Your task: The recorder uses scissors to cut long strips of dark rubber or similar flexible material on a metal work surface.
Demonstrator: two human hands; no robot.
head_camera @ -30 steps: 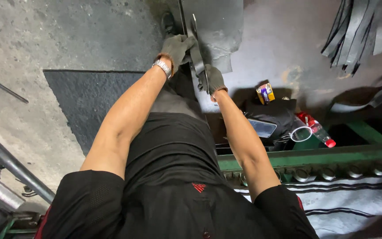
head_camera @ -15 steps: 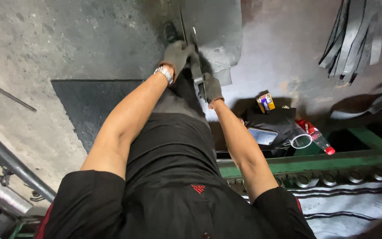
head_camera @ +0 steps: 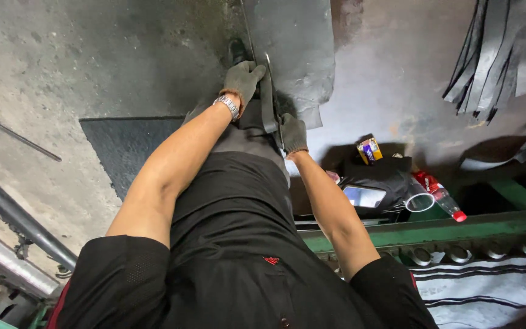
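The person is looking down at a big grey sheet [head_camera: 299, 55] lying on the floor [head_camera: 92, 55], and a narrow strip [head_camera: 267, 103] is curling off the sheet's near edge. The left hand [head_camera: 243, 78], in a dark glove, is closing its fingers [head_camera: 255, 71] around the top of the strip, right beside the sheet. The right hand [head_camera: 292, 133], gloved too, is gripping the strip's lower end, a little nearer the body than the sheet; whether it is also holding a tool, I cannot tell. To do this well, both hands should be keeping the strip tight and straight, following the sheet's edge slowly. The sheet is looking dull, flat and bendy, like rubber. More dark strips [head_camera: 494, 55] are lying far right of the sheet, and a bottle [head_camera: 442, 198] is sitting below them.
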